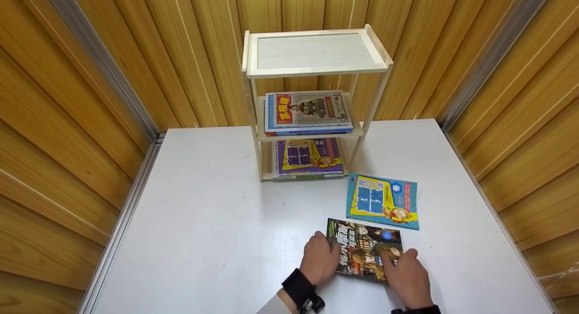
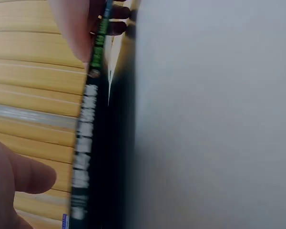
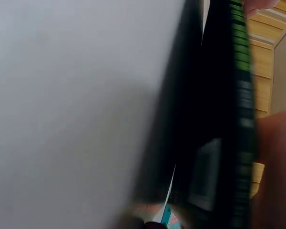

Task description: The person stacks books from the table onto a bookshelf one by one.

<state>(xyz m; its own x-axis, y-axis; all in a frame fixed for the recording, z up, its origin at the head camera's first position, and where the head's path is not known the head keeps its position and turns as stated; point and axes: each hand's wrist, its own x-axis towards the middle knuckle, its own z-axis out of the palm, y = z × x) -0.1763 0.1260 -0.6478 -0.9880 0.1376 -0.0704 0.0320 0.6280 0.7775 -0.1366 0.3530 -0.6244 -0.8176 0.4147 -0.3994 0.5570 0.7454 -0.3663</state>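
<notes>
A dark paperback book (image 1: 362, 249) with illustrated figures on its cover is held between both hands over the white table, near its front right. My left hand (image 1: 319, 259) grips its left edge, thumb on top of the cover. On the right edge, my right hand (image 1: 409, 278) grips it with the thumb across the cover. The left wrist view shows the book's black spine (image 2: 86, 129) with white and green lettering. Just beyond it a teal book (image 1: 382, 201) lies flat on the table.
A small pale shelf rack (image 1: 316, 72) stands at the back of the table (image 1: 194, 214). Its middle tier bears a stack of magazines (image 1: 312, 110); a purple book (image 1: 312, 155) tops the pile on the bottom tier. Wood-patterned walls (image 1: 68, 124) enclose the table.
</notes>
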